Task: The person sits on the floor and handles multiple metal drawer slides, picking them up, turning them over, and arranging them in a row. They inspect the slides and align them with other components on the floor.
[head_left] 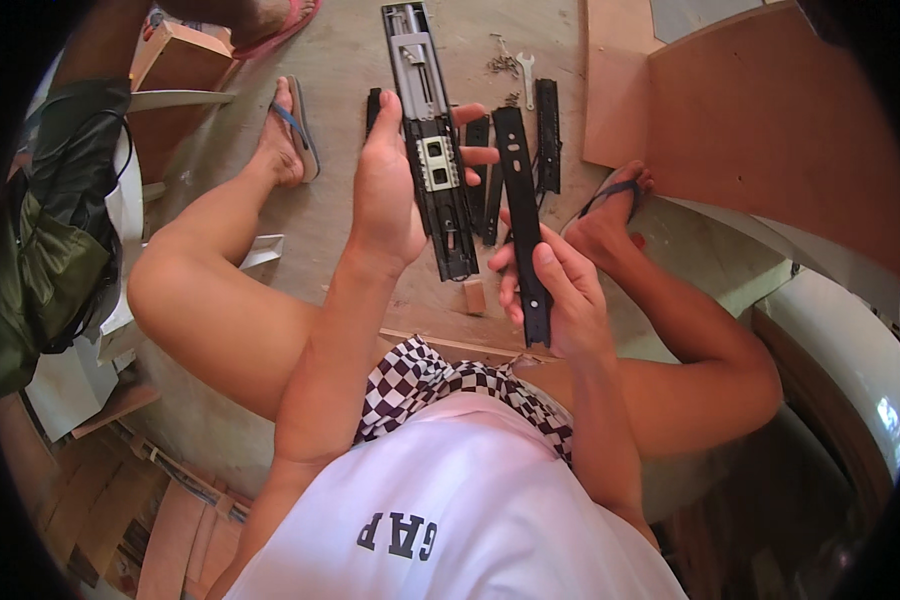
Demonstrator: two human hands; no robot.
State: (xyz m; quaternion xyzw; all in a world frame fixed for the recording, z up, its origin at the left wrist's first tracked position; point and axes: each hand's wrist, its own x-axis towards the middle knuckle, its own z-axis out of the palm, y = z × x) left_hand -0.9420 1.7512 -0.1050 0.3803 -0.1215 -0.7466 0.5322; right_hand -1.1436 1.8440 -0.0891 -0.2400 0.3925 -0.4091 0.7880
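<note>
My left hand (385,185) is closed round a black drawer slide (432,150) with a silver damper mechanism along its upper part and a pale slotted piece at its middle. The slide stands nearly upright in view, its lower end tilted to the right. In my right hand (565,285) is a slim black metal rail (520,200) with slots near its far end, gripped near its lower end between thumb and fingers. The two pieces are apart, side by side. Fingertips of my left hand show past the slide's right edge.
On the floor beyond lie a wrench (526,80), a scatter of screws (504,62) and another black rail (548,135). A small wood block (473,296) lies nearer. A curved brown panel (780,110) stands at right. Another person's dark green clothing (45,270) is at left.
</note>
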